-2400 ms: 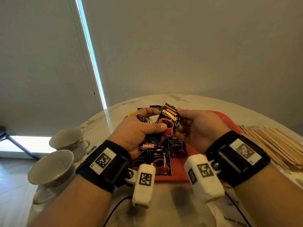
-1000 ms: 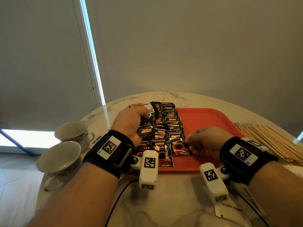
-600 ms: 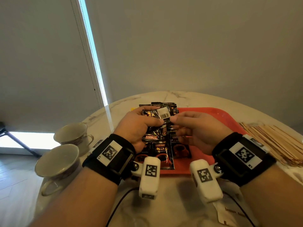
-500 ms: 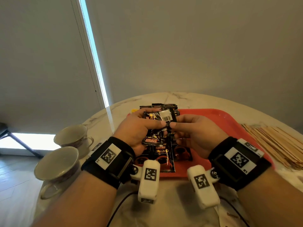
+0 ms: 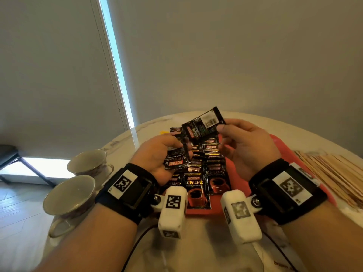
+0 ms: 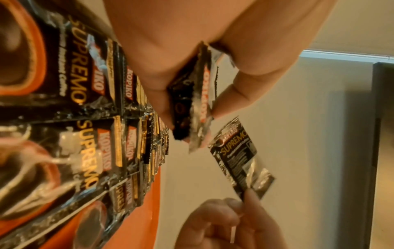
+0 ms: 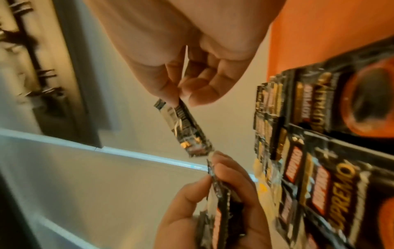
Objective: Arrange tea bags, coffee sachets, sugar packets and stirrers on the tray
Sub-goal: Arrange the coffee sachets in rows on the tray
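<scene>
My right hand (image 5: 224,132) pinches one black coffee sachet (image 5: 204,123) by its end, barcode side up, and holds it above the red tray (image 5: 282,146). The same sachet (image 6: 241,160) (image 7: 183,128) hangs between both hands in the wrist views. My left hand (image 5: 176,148) grips a small stack of coffee sachets (image 5: 176,156) (image 6: 192,104) just left of it. Rows of overlapping coffee sachets (image 5: 198,185) lie on the tray's left half. Wooden stirrers (image 5: 334,171) lie in a pile on the table to the right of the tray.
Two empty teacups (image 5: 68,195) (image 5: 86,161) on saucers stand at the table's left edge. A white sugar packet (image 5: 282,264) lies near the front right. Something yellow (image 5: 164,132) peeks out behind the tray. The round marble table (image 5: 206,242) has bare surface in front of the tray.
My right hand has drawn one sachet off the stack in my left hand and lifted it up and to the right. The hands have parted slightly.
</scene>
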`<state>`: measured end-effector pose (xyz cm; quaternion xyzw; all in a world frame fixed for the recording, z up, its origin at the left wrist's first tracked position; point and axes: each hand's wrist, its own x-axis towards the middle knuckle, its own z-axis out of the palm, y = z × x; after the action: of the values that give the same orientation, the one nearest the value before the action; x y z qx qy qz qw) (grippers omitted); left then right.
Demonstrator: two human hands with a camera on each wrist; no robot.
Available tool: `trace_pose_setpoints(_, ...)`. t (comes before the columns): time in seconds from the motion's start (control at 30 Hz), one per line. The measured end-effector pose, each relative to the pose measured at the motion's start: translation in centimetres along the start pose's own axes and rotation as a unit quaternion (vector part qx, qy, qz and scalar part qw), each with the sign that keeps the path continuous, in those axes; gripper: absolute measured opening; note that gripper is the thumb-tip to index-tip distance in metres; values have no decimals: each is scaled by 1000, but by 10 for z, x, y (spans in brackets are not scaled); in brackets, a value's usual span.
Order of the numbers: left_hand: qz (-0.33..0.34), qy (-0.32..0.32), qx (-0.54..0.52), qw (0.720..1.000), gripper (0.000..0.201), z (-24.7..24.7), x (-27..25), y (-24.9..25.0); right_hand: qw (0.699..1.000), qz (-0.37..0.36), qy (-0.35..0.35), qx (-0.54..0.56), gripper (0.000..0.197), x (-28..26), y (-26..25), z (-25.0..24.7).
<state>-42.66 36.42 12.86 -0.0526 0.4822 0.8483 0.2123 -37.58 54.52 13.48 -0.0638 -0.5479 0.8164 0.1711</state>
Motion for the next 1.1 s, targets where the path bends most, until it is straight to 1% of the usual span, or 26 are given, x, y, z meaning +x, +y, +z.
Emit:
trace_pose_setpoints(0.07,-4,-3,-4,1000,46,1,-1,-1,995,-70,-4,-69,11,-2,-3,2)
trace_pose_setpoints(0.13,-4,-2,3,1000,38,3,-2,-3,978,-133,-14,-160,13,-4,-3,4)
trace_pose_setpoints(0.2,0,-1,6,1000,30,3,-3,-4,958,-166,-37,-232,16,-6,-3,6)
trace_pose_setpoints(0.27,12,-5,4,1000,28,4,-2,-4,938,-170,-82,-291,16,-8,-4,7)
trace_pose_setpoints(0.37,23,-12,-11,1000,31,5,-1,-3,908,-138,-141,-370,16,-9,-2,10)
trace_pose_setpoints(0.43,11,-39,4,999,35,5,-2,-3,895,-123,-158,-398,16,-9,-2,9)
trace_pose_setpoints(0.5,20,-52,37,998,35,4,-2,-4,889,-119,-165,-411,14,-10,-1,8)
trace_pose_setpoints(0.57,51,-50,64,995,40,2,0,-6,898,-105,-154,-398,12,-10,0,7)
trace_pose_setpoints(0.63,71,-54,90,992,47,2,0,-7,926,-69,-115,-352,10,-5,2,4)
trace_pose_setpoints(0.67,76,-61,100,990,49,3,-1,-7,940,-52,-100,-323,12,-3,3,3)
trace_pose_setpoints(0.77,82,-84,131,984,47,4,-2,-9,969,0,-83,-233,41,2,6,0)
trace_pose_setpoints(0.8,83,-90,142,982,45,4,-3,-9,976,27,-88,-196,46,2,5,0)
trace_pose_setpoints(0.83,85,-95,151,980,43,4,-3,-9,981,55,-97,-159,45,1,3,0)
trace_pose_setpoints(0.9,87,-96,168,977,41,3,-3,-9,982,95,-110,-122,33,1,0,-2)
trace_pose_setpoints(1.03,89,-105,190,972,37,3,-4,-9,985,117,-89,-91,13,3,-2,-4)
trace_pose_setpoints(1.1,91,-107,189,972,36,4,-3,-9,989,120,-59,-70,13,3,-1,-4)
